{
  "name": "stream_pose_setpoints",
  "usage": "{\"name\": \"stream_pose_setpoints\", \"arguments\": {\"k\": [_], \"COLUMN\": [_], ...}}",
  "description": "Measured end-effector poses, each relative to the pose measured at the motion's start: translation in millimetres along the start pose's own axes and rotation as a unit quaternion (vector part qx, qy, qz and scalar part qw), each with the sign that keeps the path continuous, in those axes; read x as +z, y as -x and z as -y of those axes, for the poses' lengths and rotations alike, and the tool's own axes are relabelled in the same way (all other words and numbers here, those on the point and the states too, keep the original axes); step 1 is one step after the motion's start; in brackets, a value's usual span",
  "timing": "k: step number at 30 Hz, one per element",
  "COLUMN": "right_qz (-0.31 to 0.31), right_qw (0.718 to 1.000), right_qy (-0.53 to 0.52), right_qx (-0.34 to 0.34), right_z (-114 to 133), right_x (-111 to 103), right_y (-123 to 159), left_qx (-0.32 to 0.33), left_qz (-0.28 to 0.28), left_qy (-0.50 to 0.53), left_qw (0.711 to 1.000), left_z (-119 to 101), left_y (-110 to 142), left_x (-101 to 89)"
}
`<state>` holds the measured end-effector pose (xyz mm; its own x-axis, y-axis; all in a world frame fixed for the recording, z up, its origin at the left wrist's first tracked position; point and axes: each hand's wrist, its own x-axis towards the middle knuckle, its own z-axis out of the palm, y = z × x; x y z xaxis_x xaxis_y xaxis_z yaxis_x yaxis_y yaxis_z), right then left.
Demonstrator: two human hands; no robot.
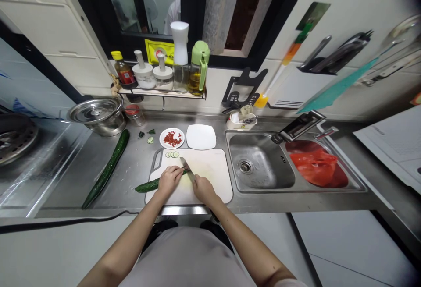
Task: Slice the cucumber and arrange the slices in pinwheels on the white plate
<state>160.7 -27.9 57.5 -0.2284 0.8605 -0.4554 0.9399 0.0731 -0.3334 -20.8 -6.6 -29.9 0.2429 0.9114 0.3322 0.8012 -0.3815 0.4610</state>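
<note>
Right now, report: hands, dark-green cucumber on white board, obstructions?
Left hand holding cucumber. Right hand gripping metal-bladed knife at cucumber's right end. Pale round slices near knife tip.

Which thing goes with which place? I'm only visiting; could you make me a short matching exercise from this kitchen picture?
1. long, uncut green cucumber
2. metal-bladed knife
3. small round white plate
4. squarish white plate

A. right of the round plate
B. in the right hand
C. left of the white cutting board
D. under chopped red pieces

Pairs: 1-C, 2-B, 3-D, 4-A
</note>
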Motion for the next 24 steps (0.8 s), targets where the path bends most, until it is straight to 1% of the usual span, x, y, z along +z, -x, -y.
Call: {"name": "stream_pose_setpoints", "arguments": {"k": [9, 19, 24], "right_qz": [0.024, 0.063, 0.069], "right_qw": [1.000, 0.998, 0.997], "right_qy": [0.016, 0.020, 0.019], "right_qx": [0.006, 0.018, 0.021], "right_z": [5.5, 4.5, 8.3], "right_x": [-2.9, -4.0, -5.3], "right_y": [2.3, 18.2, 13.5], "left_qx": [0.003, -0.005, -0.002], "left_qz": [0.001, 0.012, 0.019], "left_qy": [-0.007, -0.006, -0.005], "left_qw": [1.000, 1.000, 1.000], "left_z": [-2.2, -1.5, -1.4], "left_y": [0.3, -0.9, -2.2], "left_x": [-2.1, -1.7, -2.5]}}
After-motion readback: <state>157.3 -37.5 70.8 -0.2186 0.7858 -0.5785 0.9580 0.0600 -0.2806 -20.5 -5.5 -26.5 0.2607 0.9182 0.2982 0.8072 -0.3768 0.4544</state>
